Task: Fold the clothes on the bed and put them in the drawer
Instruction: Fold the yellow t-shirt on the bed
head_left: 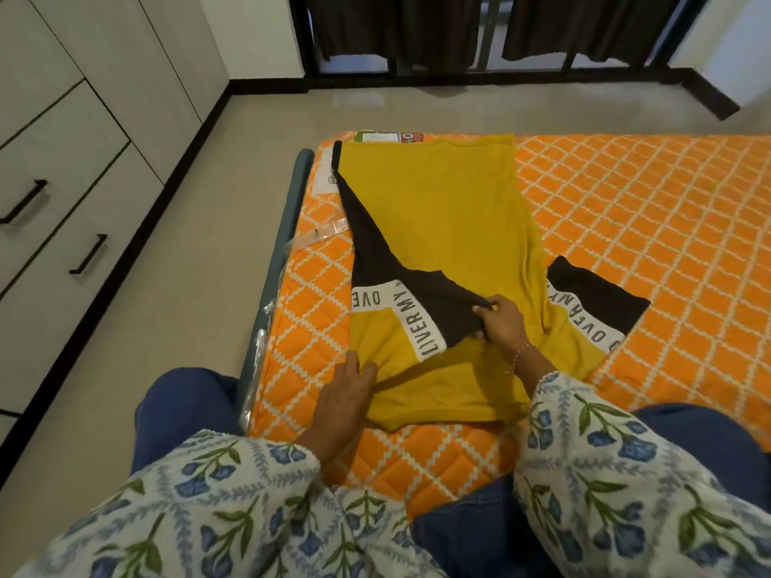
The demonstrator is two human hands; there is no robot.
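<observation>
A mustard-yellow T-shirt (442,210) with dark brown sleeves and a white lettered band lies flat on the orange quilted bed (651,210). Its left side is folded in over the body, and the left sleeve lies across the middle. My right hand (498,323) pinches the dark end of that folded sleeve near the shirt's centre. My left hand (344,394) rests with straight fingers on the yellow fabric at the near left corner, holding it down. The right sleeve (592,302) is spread out on the bed to the right.
White drawers with black handles (87,254) stand along the left wall, across a strip of beige floor. Clear plastic wrapping (321,234) lies at the bed's left edge. Dark curtains (479,27) hang at the far wall. My knees in blue trousers rest on the bed's near edge.
</observation>
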